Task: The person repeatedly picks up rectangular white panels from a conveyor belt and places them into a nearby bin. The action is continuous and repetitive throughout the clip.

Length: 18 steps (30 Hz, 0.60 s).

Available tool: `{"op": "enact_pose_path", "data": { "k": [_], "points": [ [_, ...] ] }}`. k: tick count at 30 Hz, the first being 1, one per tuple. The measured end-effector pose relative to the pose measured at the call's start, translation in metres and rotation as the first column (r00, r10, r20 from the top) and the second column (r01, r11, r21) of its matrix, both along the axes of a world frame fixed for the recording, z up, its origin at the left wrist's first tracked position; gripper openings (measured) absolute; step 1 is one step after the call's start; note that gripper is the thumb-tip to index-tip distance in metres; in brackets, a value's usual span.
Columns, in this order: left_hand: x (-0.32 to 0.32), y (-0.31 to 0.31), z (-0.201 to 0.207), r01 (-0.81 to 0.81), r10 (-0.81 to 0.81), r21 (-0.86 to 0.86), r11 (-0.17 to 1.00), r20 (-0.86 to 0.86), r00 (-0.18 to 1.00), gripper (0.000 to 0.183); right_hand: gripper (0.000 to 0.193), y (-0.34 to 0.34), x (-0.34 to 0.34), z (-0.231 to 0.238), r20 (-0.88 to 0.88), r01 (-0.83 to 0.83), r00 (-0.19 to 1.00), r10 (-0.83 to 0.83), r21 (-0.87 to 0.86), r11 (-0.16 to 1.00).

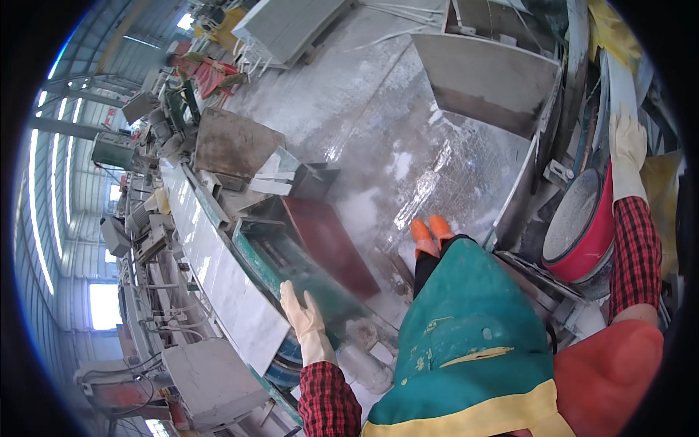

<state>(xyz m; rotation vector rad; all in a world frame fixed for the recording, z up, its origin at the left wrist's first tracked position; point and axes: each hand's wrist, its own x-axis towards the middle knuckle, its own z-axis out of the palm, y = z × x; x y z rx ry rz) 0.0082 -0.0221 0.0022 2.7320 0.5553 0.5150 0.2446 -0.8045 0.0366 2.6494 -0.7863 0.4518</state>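
Note:
My left hand (pixel 304 324), in a cream rubber glove, is open with its fingers apart. It is beside the near end of a long, glossy white slab (pixel 237 309), which lies along a machine bed on the left. Whether the fingertips touch the bed's green rim (pixel 256 264) cannot be made out. Far to the right, my right hand (pixel 628 146), gloved alike, has its fingers stretched out against the lower end of a pale strip-shaped panel (pixel 621 84). Below that hand is a round red tub (pixel 597 244) with grey material inside.
A dark red panel (pixel 331 244) slopes from the machine's side to the wet floor (pixel 364 149). A grey sheet (pixel 488 80) stands at the far right. Motors and cables line the machine's far side. A stack of pale slabs (pixel 287 29) stands at the back.

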Motion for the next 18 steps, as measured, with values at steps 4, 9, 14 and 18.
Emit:
{"op": "enact_pose_path", "data": {
  "k": [4,9,14,18],
  "points": [
    [0.005,-0.001,-0.002,-0.003,0.003,-0.015,1.0,-0.016,1.0,0.048,0.055,-0.067,0.018,-0.049,0.103,-0.089,0.989,0.103,-0.13,0.988],
    [0.001,0.003,-0.008,-0.009,0.009,-0.015,1.0,0.0,1.0,0.048,0.061,-0.072,0.02,-0.053,-0.019,-0.053,0.998,0.056,0.129,0.99],
    [0.004,0.005,-0.006,-0.002,0.002,-0.001,1.0,-0.003,1.0,0.048,0.062,-0.076,0.014,-0.055,0.021,-0.101,0.995,0.099,0.122,0.987],
    [0.004,0.006,-0.008,-0.001,0.001,0.009,1.0,0.006,1.0,0.048,0.061,-0.079,0.013,-0.058,0.048,-0.151,0.988,0.147,0.093,0.984]
  ]
}}
